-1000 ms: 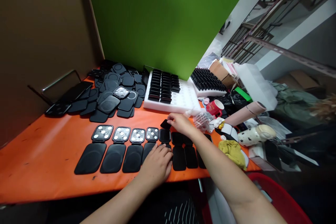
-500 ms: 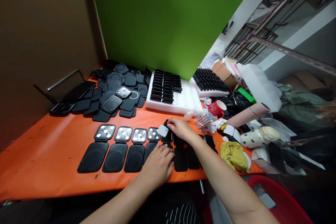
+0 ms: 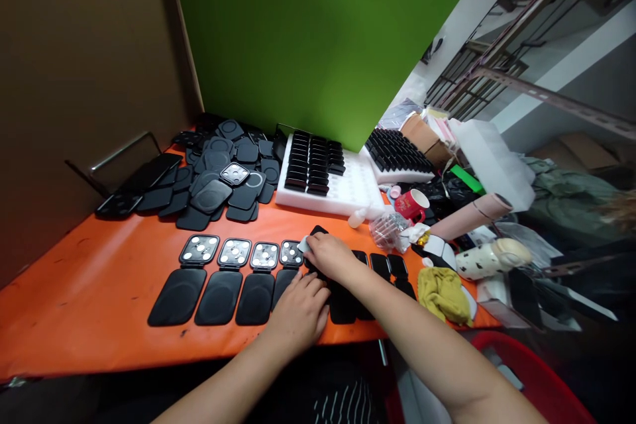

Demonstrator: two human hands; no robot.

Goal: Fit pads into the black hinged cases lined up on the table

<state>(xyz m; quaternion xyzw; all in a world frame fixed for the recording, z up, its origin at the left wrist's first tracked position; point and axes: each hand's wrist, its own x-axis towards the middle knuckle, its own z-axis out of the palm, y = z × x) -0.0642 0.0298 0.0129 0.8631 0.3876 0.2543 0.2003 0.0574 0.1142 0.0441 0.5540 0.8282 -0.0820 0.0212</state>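
Observation:
Several hinged black folding charger-like pads lie in a row, each with a small square part above a larger rounded panel (image 3: 177, 297). At the left, the small squares show white dots on a shiny face (image 3: 199, 250). My left hand (image 3: 300, 308) lies with its fingers stretched over a panel near the row's middle. Just above it, my right hand (image 3: 330, 257) pinches a small white square sheet (image 3: 303, 245), mostly covered by the fingers. A black square edge (image 3: 318, 230) shows behind those fingers. Further right, the small squares (image 3: 380, 265) look plain black.
A heap of black pads (image 3: 211, 196) lies at the back left. Behind my hands stands a white foam tray (image 3: 358, 185) with rows of black pieces. A red mug (image 3: 411, 206), a pink tumbler (image 3: 470, 217) and a yellow cloth (image 3: 444, 296) crowd the right side.
My right hand has shifted down and left over the small square, and its fingers now cover most of the white sheet. My left hand has stayed in place.

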